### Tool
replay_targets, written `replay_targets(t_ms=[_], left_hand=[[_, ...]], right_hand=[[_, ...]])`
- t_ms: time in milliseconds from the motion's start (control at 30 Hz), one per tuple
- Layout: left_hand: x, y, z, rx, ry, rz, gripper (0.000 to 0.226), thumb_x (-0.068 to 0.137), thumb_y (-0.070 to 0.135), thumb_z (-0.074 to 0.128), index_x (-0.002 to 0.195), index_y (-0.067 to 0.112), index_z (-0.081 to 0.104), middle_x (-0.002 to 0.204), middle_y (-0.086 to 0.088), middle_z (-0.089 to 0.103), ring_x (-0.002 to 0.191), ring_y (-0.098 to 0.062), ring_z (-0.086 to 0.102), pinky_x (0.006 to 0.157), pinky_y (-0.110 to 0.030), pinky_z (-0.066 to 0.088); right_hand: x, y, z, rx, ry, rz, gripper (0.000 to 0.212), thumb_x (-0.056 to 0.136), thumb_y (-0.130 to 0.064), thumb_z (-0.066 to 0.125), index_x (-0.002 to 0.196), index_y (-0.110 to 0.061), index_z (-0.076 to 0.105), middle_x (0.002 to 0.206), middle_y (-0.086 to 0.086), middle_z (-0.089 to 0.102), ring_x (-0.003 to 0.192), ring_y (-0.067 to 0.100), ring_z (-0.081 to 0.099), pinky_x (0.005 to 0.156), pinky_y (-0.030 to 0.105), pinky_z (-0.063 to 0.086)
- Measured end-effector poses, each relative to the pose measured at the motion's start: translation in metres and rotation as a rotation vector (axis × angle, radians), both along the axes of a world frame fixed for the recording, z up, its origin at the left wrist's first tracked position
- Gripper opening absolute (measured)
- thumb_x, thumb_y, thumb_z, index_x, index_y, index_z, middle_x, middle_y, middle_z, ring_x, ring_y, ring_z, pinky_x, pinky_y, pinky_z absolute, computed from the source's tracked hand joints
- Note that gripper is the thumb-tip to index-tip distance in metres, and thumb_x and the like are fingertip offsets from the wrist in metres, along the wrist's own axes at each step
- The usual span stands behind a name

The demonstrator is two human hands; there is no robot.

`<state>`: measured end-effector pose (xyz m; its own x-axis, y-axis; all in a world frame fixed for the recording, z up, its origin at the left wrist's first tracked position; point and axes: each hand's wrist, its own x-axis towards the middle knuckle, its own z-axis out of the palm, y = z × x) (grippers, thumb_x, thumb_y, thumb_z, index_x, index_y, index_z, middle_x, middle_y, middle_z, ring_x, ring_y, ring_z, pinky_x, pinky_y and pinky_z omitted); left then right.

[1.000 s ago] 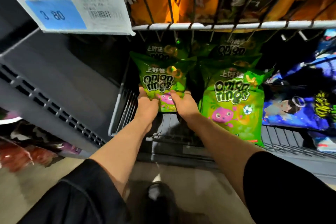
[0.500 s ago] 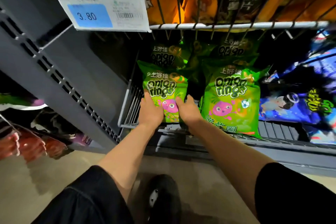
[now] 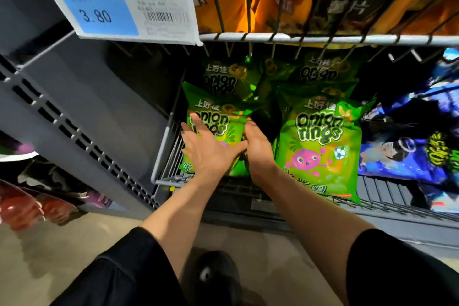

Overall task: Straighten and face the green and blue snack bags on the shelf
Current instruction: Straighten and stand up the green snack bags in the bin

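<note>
Landmark: wire shelf [image 3: 382, 200], lower tier, under the 3.80 price tag [image 3: 119, 7].

Left onion rings bag [image 3: 218, 117] stood upright at the shelf's left end, against the wire side rail [image 3: 165, 154], print facing out. Left hand [image 3: 208, 151] laid flat on its front panel, fingers spread and straight, pressing, nothing gripped. Right hand [image 3: 258, 149] edge-on along the bag's right side, in the gap toward the next bag; fingers looked extended, tips lost in shadow, so grip could not be fully confirmed, but no pinch visible.

Right onion rings bag [image 3: 320, 146] just beside, nearer the shelf's front lip, faced out, bottom seam overhanging the lip slightly. More green bags [image 3: 320, 72] stacked behind both, deeper in the shelf, darker. Blue snack bags [image 3: 397, 156] at the right end, lying tilted and untidy, not yet faced.

Handling judgement: air-filled foil pouches, light, soft, glossy and slippery, contents brittle. Best moved with flat palms on the panel or a pinch at the crimped top or bottom seam; squeezing the middle would likely crush the rings or pop the seal. Smooth film on wire probably slides easily, so a light push should square the bag; too hard would likely topple the row behind.

Step judged: squaring the left green bag. Blue bags left to do.
</note>
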<state>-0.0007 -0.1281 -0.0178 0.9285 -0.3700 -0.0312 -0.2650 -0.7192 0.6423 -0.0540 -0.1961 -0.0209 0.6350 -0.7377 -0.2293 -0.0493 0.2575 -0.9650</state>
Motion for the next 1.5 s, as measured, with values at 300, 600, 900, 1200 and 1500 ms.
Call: replay_targets(t_ms=[300, 600, 900, 1200, 1500], left_hand=[[0.009, 0.005, 0.0, 0.015, -0.094, 0.088, 0.102, 0.08, 0.044, 0.073, 0.152, 0.026, 0.003, 0.129, -0.021, 0.039, 0.119, -0.039, 0.043, 0.096, -0.045, 0.04], [-0.004, 0.024, 0.023, -0.249, -0.156, 0.1, 0.106, 0.077, 0.033, 0.079, 0.154, 0.025, 0.006, 0.114, -0.014, 0.047, 0.11, -0.033, 0.046, 0.092, -0.033, 0.035], [-0.048, 0.044, 0.093, -0.298, -0.132, 0.026, 0.116, 0.066, 0.052, 0.08, 0.153, 0.033, 0.004, 0.116, -0.016, 0.052, 0.116, -0.033, 0.048, 0.097, -0.039, 0.038], [-0.1, 0.101, 0.103, -0.473, 0.282, -0.063, 0.094, 0.058, 0.082, 0.061, 0.135, 0.03, 0.049, 0.121, 0.0, 0.066, 0.113, -0.021, 0.062, 0.1, -0.049, 0.047], [-0.089, 0.151, 0.062, -0.525, 0.352, -0.144, 0.091, 0.06, 0.054, 0.085, 0.135, 0.054, 0.034, 0.121, 0.018, 0.066, 0.11, -0.011, 0.065, 0.096, -0.042, 0.051]], right_hand=[[-0.003, 0.007, -0.001, -0.333, 0.155, -0.098, 0.042, 0.095, -0.014, 0.052, 0.131, 0.002, 0.038, 0.124, 0.012, 0.047, 0.097, 0.018, 0.053, 0.089, 0.025, 0.046], [-0.016, 0.009, 0.022, -0.357, 0.199, -0.166, 0.043, 0.096, -0.031, 0.048, 0.132, -0.006, 0.041, 0.123, 0.01, 0.055, 0.096, 0.015, 0.052, 0.09, 0.031, 0.042], [-0.062, 0.036, 0.082, -0.242, -0.049, -0.045, 0.03, 0.099, -0.032, 0.046, 0.121, -0.015, 0.055, 0.109, -0.012, 0.056, 0.1, 0.005, 0.05, 0.09, 0.02, 0.032], [-0.123, 0.055, 0.089, -0.25, -0.029, 0.016, 0.045, 0.104, -0.031, 0.029, 0.137, -0.004, 0.044, 0.132, 0.001, 0.049, 0.122, 0.007, 0.04, 0.087, 0.006, 0.023], [-0.092, 0.065, 0.047, -0.322, 0.092, 0.099, 0.042, 0.101, -0.041, 0.033, 0.114, -0.01, 0.058, 0.109, 0.006, 0.06, 0.102, 0.021, 0.053, 0.089, 0.033, 0.038]])
